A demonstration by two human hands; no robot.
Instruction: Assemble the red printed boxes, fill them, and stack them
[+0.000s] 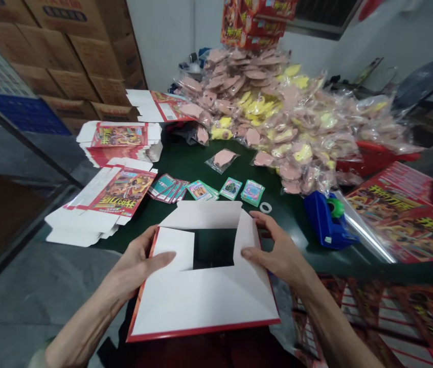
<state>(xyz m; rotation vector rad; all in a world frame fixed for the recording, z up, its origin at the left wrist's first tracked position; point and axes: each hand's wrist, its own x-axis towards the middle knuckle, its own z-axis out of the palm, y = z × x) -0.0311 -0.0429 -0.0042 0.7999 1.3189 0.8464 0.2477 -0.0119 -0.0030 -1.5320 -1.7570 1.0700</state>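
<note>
A red cardboard box (208,296), white inside, is held in front of me at the table's near edge. Its end flaps are folded partly inward, leaving an opening through which the dark green tabletop shows. My left hand (143,260) grips the left side, thumb on the white flap and fingers around the outside. On the right side my right hand (273,245) holds it the same way, thumb pressing the right flap. Just beyond the box lie small piles of cards (252,192) and a white ring (265,207).
Flattened printed cartons (124,189) are stacked at the left. A large heap of bagged pink and yellow pieces (254,102) covers the back. A blue tape dispenser (327,222) stands at the right, beside finished-looking red boxes (396,204). Brown cartons (66,51) are piled behind.
</note>
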